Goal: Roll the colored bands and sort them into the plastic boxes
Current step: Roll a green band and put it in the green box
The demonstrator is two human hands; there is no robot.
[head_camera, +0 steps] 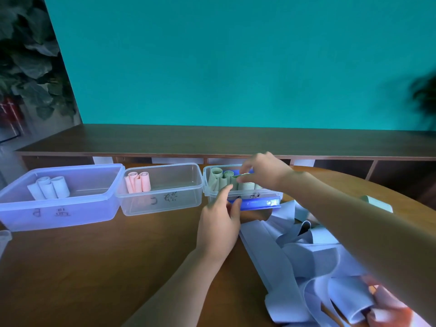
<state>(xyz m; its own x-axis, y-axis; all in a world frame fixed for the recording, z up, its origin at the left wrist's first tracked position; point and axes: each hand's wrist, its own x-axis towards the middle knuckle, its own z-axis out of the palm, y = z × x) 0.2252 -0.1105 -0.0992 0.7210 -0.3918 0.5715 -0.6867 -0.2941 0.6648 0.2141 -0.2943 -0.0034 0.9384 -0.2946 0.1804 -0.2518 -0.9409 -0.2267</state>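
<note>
R hand [264, 171] fingers maybe pinching green roll [243, 177]

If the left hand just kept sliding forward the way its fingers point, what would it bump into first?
Most likely the near wall of the right-hand box holding the green rolls; the left hand already seems to be at or touching it, though depth is unclear.
</note>
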